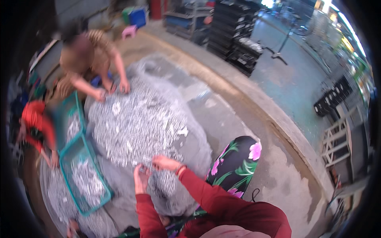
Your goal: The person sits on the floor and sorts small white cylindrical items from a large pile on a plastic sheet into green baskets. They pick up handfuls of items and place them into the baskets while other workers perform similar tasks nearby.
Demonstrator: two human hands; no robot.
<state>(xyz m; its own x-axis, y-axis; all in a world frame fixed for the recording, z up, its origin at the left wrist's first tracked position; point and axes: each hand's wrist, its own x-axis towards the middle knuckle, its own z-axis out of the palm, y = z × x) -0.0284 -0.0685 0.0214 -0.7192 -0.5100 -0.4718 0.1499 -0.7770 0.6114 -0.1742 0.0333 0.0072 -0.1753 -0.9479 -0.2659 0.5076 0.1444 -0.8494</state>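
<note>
From the head camera we look down on a big pile [135, 123] of small silvery pieces, spread over a grey sheet [198, 146] on the concrete floor [278, 174]. Our left hand [141, 178] is at the near edge of the pile, fingers curled in around a few of the pieces, though we cannot tell exactly what it grips because the picture is blurred. Our right hand [164, 162] is just beside it, a little farther into the pile, palm down with the fingers bent onto the pieces; whether it has closed on anything we cannot tell. Both our sleeves are red, and a red band sits at the right wrist. Our knee [236, 162], in black cloth with pink flowers and green leaves, is bent up to the right of the hands, just off the sheet. To the left of the pile stand two teal baskets [85, 174], the near one partly filled with the same silvery pieces. On the far side of the pile another person [89, 55] in brown leans in with both hands on the heap. At the left edge a second person [35, 123] in red crouches by the baskets. Stacked black crates [234, 27] stand well beyond the pile.
</note>
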